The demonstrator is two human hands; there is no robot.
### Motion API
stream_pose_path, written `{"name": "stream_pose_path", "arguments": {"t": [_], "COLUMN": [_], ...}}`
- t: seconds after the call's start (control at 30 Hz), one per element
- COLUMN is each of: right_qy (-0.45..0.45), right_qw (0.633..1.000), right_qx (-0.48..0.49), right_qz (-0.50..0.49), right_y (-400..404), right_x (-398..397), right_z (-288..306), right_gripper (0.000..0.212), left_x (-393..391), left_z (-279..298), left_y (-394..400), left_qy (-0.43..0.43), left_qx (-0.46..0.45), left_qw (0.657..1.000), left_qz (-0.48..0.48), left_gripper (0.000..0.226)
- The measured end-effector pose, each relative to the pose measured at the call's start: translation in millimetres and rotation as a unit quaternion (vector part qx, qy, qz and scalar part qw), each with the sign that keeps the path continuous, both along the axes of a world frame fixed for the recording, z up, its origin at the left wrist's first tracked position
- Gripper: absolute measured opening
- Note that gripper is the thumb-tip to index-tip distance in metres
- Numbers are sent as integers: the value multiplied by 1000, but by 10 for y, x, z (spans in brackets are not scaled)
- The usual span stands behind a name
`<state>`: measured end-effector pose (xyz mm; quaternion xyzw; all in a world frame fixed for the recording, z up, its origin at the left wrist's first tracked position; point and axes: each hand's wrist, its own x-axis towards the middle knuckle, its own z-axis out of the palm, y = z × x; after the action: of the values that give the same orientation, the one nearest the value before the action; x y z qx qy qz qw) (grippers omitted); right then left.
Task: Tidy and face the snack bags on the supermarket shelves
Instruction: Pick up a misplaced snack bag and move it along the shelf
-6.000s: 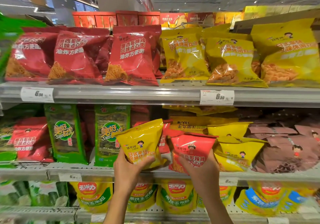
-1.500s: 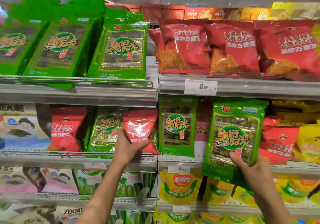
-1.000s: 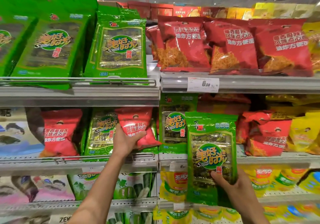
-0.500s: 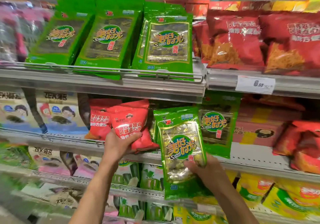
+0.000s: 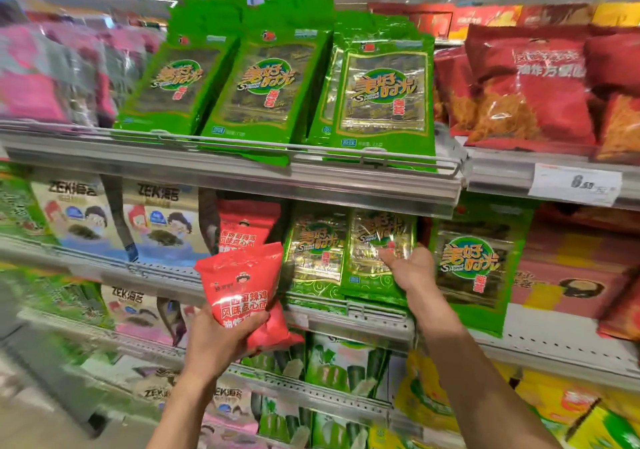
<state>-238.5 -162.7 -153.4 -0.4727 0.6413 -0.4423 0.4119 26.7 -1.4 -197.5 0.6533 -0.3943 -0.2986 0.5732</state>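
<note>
My left hand grips a small red snack bag by its lower part, held in front of the middle shelf. My right hand holds a green seaweed pack upright on that shelf, fingers on its front right side, next to another green seaweed pack. A second red bag stands behind the one I hold. A further green seaweed pack stands to the right of my right hand.
The upper shelf carries three rows of green seaweed packs behind a wire rail, with large red noodle-snack bags to their right. ZEK seaweed packs fill the left. A price tag hangs at right. Lower shelves hold green and yellow bags.
My right hand has carried the green seaweed pack up and back onto the middle shelf beside another. My left hand has pulled the red bag down and away from the shelf.
</note>
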Motion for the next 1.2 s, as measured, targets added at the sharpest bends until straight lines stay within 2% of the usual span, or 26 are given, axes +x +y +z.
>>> {"name": "stream_pose_path", "arguments": {"t": [0.13,0.27,0.43,0.53,0.63,0.73,0.93,1.1,1.2], "right_qy": [35,60,109,147,177,224,295,323,291], "right_qw": [999,998,993,988,983,975,953,935,938], "right_qx": [22,31,51,49,46,2,-44,-85,-141], "right_qz": [7,8,14,10,5,0,52,115,125], "right_y": [-22,-61,-59,-43,-5,110,452,819,1034], "right_x": [-62,-81,-30,35,99,135,77,-147,-480], "right_z": [-139,-167,-276,-300,-283,-319,-404,-477,-519], "right_gripper": [79,82,71,72,83,82,97,83,63], "left_x": [-35,-88,-153,-206,-285,-366,-574,-911,-1236], "left_z": [-56,-81,-82,-75,-73,-50,-23,8,62], "left_y": [-6,-33,-70,-98,-115,-127,-204,-269,-305], "left_qy": [21,20,12,23,11,-10,2,14,12], "left_qx": [16,27,32,43,40,25,20,18,13], "left_qw": [1000,999,999,998,999,999,998,998,998], "left_qz": [-14,-19,-26,-28,-34,-31,-54,-56,-55], "left_gripper": [29,30,33,36,34,32,43,52,53]}}
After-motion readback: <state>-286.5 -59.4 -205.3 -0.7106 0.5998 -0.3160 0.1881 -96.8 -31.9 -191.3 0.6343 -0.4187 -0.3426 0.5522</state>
